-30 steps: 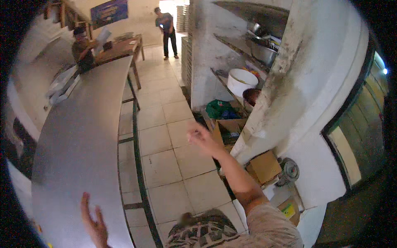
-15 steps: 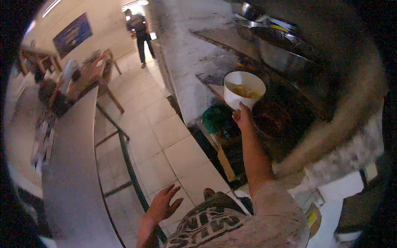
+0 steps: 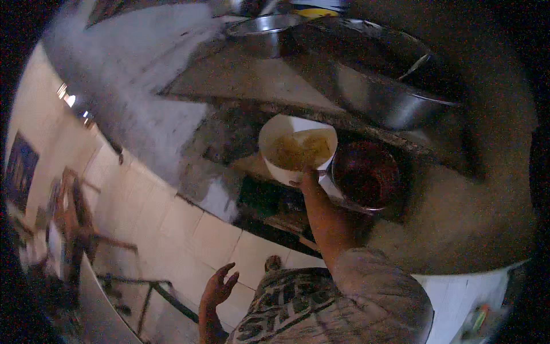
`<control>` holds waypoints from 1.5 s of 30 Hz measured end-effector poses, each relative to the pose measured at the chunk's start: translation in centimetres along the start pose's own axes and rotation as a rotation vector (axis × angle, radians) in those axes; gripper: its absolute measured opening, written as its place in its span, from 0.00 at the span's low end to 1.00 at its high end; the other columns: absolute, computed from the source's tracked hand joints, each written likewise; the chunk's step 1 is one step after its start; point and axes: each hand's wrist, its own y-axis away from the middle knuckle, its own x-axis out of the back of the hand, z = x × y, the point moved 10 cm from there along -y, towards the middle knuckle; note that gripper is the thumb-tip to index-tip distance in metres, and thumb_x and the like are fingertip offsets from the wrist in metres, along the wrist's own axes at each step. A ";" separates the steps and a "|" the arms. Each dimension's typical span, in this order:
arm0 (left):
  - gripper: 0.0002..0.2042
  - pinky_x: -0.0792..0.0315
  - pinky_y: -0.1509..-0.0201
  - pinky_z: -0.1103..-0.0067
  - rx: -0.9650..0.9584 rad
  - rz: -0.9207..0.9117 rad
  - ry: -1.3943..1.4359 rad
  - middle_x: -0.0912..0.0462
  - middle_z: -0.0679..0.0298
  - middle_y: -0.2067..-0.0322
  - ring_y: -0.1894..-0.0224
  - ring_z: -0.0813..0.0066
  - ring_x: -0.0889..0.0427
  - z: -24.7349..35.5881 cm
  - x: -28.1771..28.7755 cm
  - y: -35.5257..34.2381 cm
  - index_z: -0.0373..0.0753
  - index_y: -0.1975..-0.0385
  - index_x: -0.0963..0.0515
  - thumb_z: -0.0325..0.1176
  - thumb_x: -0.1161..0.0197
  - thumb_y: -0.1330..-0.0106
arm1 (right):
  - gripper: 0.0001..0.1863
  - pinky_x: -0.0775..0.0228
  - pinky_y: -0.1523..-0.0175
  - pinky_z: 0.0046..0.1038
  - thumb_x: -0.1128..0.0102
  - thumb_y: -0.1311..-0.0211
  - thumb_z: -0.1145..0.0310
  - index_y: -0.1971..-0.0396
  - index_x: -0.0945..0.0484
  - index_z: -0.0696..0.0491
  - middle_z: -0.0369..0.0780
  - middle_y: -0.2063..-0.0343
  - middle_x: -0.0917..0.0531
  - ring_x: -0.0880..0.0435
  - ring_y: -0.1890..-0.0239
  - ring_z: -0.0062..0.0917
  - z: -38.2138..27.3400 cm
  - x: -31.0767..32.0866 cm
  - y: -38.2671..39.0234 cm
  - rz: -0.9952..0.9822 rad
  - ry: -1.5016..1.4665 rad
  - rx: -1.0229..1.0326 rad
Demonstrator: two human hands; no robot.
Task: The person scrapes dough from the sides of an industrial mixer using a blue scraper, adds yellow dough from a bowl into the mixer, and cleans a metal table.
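My right hand (image 3: pixel 309 179) grips the near side of a white plastic tub (image 3: pixel 277 170), with fingers against its outer wall and rim. Inside the tub lies some yellowish food (image 3: pixel 289 155), too blurred to name. Close to its right stands a dark red, round container (image 3: pixel 395 172) with a shadowed inside. My left hand (image 3: pixel 216 286) hangs low over the tiled floor, fingers apart and holding nothing. A dark green object (image 3: pixel 258 198) sits just below the tub, partly hidden in shadow.
Behind the tub runs a raised counter ledge (image 3: pixel 258 83). On it stand a large metal pot (image 3: pixel 395 112) with a utensil handle inside and a smaller metal pot (image 3: pixel 269 37). Wooden furniture (image 3: pixel 71 212) and a metal-framed table (image 3: pixel 154 286) are to the left.
My view has turned right, toward the counter. My right hand still holds the white tub, now beside the red container. The person seen far off earlier is no longer clearly visible.
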 end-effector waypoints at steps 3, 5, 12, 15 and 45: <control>0.21 0.32 0.45 0.68 -0.214 -0.073 -0.196 0.25 0.51 0.51 0.46 0.56 0.27 3.7 1.6 -8.5 0.35 0.49 0.30 0.43 0.43 0.36 | 0.30 0.22 0.65 0.43 0.46 0.42 0.49 0.44 0.41 0.47 0.44 0.47 0.33 0.28 0.54 0.47 -0.6 1.9 -0.2 -0.069 -0.110 0.061; 0.21 0.31 0.47 0.69 -0.205 -0.181 -0.078 0.23 0.52 0.53 0.48 0.59 0.26 2.1 2.1 -15.7 0.35 0.50 0.30 0.43 0.43 0.36 | 0.31 0.21 0.62 0.44 0.46 0.42 0.49 0.43 0.42 0.47 0.44 0.46 0.33 0.27 0.51 0.45 -1.3 1.7 0.0 -0.183 -0.151 0.181; 0.23 0.33 0.48 0.73 -0.196 -0.394 0.100 0.25 0.54 0.54 0.53 0.66 0.26 3.9 1.9 -32.1 0.35 0.48 0.31 0.47 0.46 0.35 | 0.33 0.23 0.54 0.39 0.42 0.43 0.54 0.42 0.43 0.49 0.44 0.44 0.33 0.26 0.49 0.37 -4.4 -1.0 4.3 -0.334 0.113 0.289; 0.28 0.36 0.44 0.72 -0.197 -0.320 0.192 0.29 0.54 0.47 0.47 0.64 0.30 11.1 1.5 -34.5 0.37 0.43 0.35 0.49 0.45 0.37 | 0.33 0.27 0.48 0.39 0.40 0.43 0.62 0.39 0.45 0.50 0.43 0.44 0.33 0.27 0.47 0.37 0.3 11.3 -0.4 -0.137 0.160 0.254; 0.19 0.28 0.55 0.69 -0.722 -1.340 0.027 0.24 0.53 0.61 0.58 0.63 0.24 12.6 -22.4 -4.6 0.30 0.56 0.30 0.28 0.39 0.49 | 0.39 0.50 0.34 0.38 0.55 0.41 0.76 0.33 0.60 0.37 0.47 0.36 0.42 0.39 0.37 0.39 5.3 24.9 59.9 0.856 0.335 0.671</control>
